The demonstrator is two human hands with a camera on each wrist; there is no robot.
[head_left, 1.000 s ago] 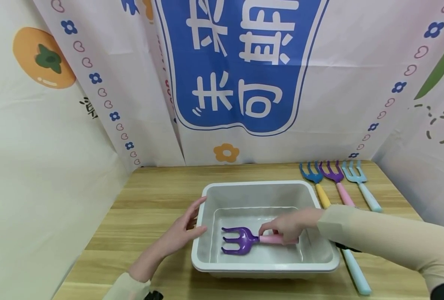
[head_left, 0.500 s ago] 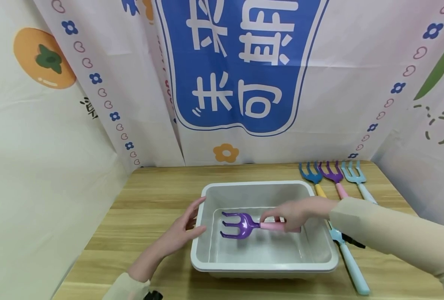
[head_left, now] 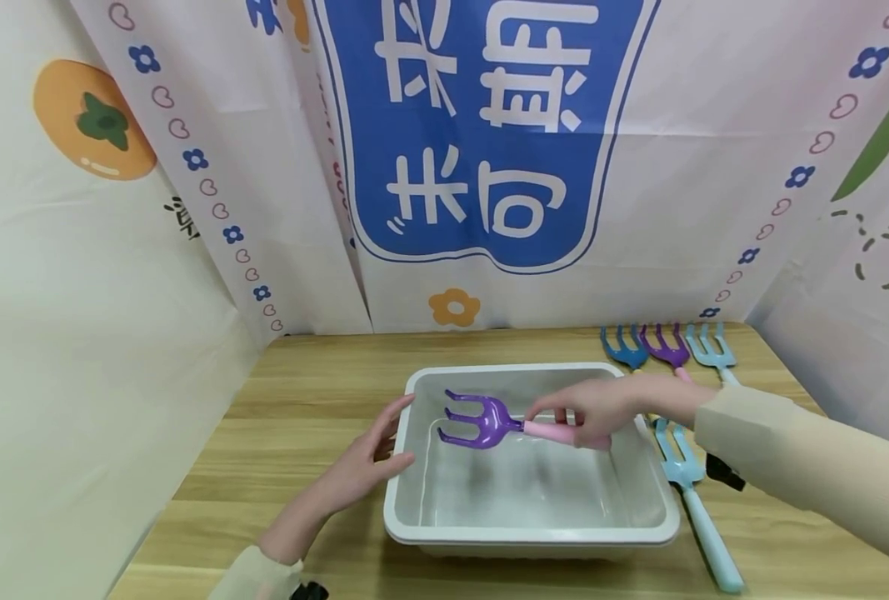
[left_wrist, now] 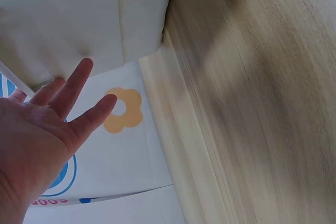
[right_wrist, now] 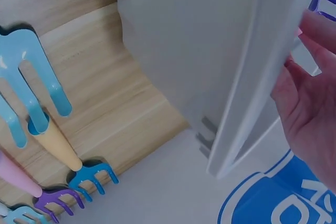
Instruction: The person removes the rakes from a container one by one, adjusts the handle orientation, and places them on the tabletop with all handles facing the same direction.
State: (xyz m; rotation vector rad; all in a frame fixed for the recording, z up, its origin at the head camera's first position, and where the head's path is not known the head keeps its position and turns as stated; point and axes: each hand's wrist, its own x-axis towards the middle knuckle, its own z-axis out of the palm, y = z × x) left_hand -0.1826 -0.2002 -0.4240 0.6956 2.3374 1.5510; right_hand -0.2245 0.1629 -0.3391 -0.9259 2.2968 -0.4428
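A hand fork (head_left: 493, 422) with purple tines and a pink handle is held in the air inside the pale grey plastic bin (head_left: 526, 536). My right hand (head_left: 600, 407) grips its handle from above, thumb and fingers around it. The tines point left, slightly raised over the bin floor. In the right wrist view the hand (right_wrist: 310, 103) is partly beyond the bin's rim, and only a bit of the purple tines shows. At the bin's left side, my left hand (head_left: 365, 458) rests against the rim with spread, relaxed fingers. The left wrist view shows that hand (left_wrist: 42, 135) beside the bin wall.
To the right of the bin lie a light blue hand fork (head_left: 702, 517), a blue one with a yellow handle (head_left: 624, 352), a purple one (head_left: 667, 350) and another light blue one (head_left: 712, 353). The wooden table (head_left: 317, 375) meets a printed cloth behind.
My right hand has lifted the purple hand fork from the bin floor, moving it up and toward the bin's far side. The left hand has stayed at the rim.
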